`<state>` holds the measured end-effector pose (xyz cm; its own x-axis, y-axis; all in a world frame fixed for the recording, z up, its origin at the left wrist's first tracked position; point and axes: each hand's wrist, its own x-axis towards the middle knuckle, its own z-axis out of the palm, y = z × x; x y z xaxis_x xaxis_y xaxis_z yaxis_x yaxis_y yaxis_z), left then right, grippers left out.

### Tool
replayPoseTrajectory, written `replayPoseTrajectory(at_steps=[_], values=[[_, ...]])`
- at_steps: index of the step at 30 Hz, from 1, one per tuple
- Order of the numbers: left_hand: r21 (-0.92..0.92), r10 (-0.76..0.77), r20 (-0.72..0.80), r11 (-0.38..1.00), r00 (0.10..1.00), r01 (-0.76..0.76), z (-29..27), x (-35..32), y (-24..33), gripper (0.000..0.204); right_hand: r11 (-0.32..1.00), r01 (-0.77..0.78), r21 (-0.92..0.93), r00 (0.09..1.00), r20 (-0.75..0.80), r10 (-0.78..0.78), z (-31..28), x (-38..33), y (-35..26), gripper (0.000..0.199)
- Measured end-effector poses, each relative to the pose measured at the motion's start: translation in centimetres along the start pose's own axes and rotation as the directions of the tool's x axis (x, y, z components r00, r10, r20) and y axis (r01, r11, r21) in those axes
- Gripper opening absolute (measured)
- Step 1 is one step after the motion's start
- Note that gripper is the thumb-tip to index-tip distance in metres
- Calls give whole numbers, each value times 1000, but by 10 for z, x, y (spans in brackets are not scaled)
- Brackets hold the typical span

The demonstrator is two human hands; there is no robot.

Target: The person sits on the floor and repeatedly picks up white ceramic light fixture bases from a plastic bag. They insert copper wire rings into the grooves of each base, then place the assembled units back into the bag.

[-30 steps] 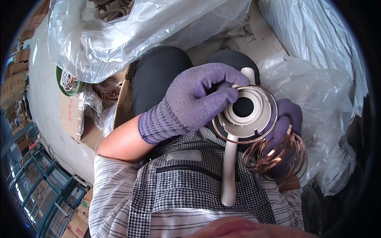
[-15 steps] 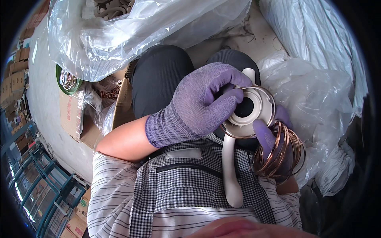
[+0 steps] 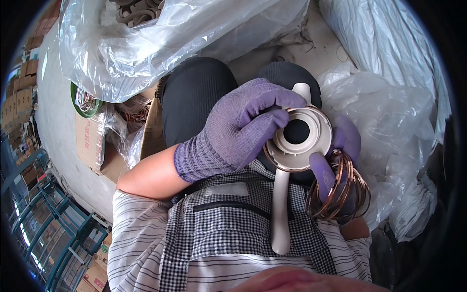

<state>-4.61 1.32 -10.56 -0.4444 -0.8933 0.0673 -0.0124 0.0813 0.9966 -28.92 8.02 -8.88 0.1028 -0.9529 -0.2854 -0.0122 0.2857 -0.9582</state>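
Note:
A beige plastic part (image 3: 304,156) with a round, stepped body, a dark centre hole and a long handle lies over my lap, its handle toward my apron. One thin copper-coloured ring (image 3: 283,168) runs around the rim of the round body. At the upper left of that rim, the gloved thumb and forefinger of my left hand (image 3: 238,127) pinch together on the ring. My right hand (image 3: 347,138), also in a purple glove, grips the body from the right with its thumb on the face. Several loose copper-coloured rings (image 3: 322,207) hang looped around its fingers.
An open cardboard box (image 3: 90,141) with wire rings and plastic film stands at my left, a green round holder (image 3: 80,104) on its edge. Clear plastic sheeting (image 3: 131,53) covers similar beige parts (image 3: 138,14) ahead. More plastic bags (image 3: 384,126) lie on the right.
Both hands and the plastic part have shifted slightly left. The left finger and thumb have slid a little along the rim, and more of the right fingers shows behind the part.

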Motion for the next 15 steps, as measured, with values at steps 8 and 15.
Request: replayPoseTrajectory(at_steps=[8,15], values=[[26,74,6,997,997,-74,0,-4,-5,38,1000,1,15,982,190,-4,-15,5,3,73],[408,247,195,860,949,-307,-12,-4,0,95,995,-23,94,968,252,-2,-22,10,14,88]])
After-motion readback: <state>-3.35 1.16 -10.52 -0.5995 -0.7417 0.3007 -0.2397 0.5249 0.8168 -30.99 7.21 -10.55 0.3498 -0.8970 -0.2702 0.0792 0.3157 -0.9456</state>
